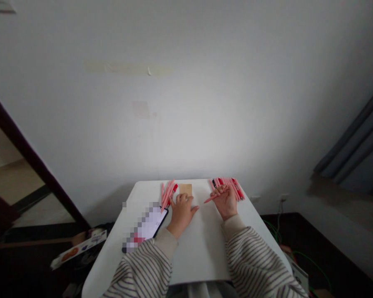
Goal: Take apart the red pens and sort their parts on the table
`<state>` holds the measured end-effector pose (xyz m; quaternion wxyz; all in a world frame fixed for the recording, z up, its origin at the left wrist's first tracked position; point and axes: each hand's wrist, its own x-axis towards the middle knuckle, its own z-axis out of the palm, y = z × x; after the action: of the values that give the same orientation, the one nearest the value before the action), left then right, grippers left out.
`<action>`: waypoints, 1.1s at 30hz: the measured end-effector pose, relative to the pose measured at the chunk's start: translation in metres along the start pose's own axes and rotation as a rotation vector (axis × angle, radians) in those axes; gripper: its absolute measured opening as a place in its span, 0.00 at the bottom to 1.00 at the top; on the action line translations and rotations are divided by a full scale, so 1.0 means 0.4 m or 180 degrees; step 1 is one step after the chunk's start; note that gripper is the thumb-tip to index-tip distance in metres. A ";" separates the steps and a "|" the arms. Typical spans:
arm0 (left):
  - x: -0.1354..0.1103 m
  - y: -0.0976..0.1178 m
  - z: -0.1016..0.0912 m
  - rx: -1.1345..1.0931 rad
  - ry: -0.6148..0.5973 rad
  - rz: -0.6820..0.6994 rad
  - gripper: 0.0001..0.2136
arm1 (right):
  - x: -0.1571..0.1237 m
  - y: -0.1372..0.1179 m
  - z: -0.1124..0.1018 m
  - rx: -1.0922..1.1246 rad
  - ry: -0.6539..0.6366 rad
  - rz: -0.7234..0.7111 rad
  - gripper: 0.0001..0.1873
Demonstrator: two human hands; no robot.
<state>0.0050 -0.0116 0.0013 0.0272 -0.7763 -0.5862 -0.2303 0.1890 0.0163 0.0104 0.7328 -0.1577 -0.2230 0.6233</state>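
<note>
My left hand (182, 211) lies flat on the white table (202, 244), fingers stretched toward a small tan card (185, 189) and touching its near edge. Left of it lies a bunch of several pink and red pens (168, 192). My right hand (226, 201) is curled, palm turned up, with a pink pen (211, 198) pinched in its fingers, its tip pointing left. Just beyond that hand is a second pile of several pink and red pens (231, 186) at the table's far right corner. Both arms wear striped sleeves.
A phone (146, 227) with a lit screen lies on the table's left side. A white wall rises right behind the table. On the floor at left are a printed box (79, 248) and at right green cables (279, 236). A dark curtain (357, 149) hangs far right.
</note>
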 end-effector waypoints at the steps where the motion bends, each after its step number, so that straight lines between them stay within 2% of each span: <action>1: 0.000 0.000 0.000 0.0004 0.0008 -0.0001 0.17 | 0.002 0.002 -0.003 -0.0008 0.0000 -0.0008 0.16; 4: 0.000 0.000 -0.001 0.0007 0.0018 0.0000 0.17 | 0.008 0.006 -0.014 -0.0104 0.0033 -0.0012 0.17; 10: -0.003 -0.001 -0.007 -0.0068 0.0018 0.0059 0.17 | 0.016 0.013 -0.027 -0.0395 0.0256 -0.0025 0.11; 17: -0.010 -0.001 -0.014 -0.0101 -0.0075 0.0082 0.15 | 0.015 0.020 -0.020 -0.0618 0.0339 -0.0309 0.17; 23: -0.022 -0.003 -0.013 -0.0040 0.0059 0.0123 0.14 | 0.025 0.030 -0.030 -0.1247 0.0488 -0.0540 0.19; 30: -0.021 -0.010 -0.024 -0.0079 0.0030 0.0001 0.11 | 0.026 0.037 -0.028 -0.2386 0.0109 -0.1039 0.15; 33: -0.018 -0.012 -0.028 -0.0062 -0.0012 -0.0046 0.11 | 0.021 0.039 -0.023 -0.2921 -0.0142 -0.1133 0.17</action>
<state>-0.0046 -0.0200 0.0075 0.0168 -0.7727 -0.5895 -0.2347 0.1817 0.0275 -0.0042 0.6779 -0.4103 -0.5136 0.3291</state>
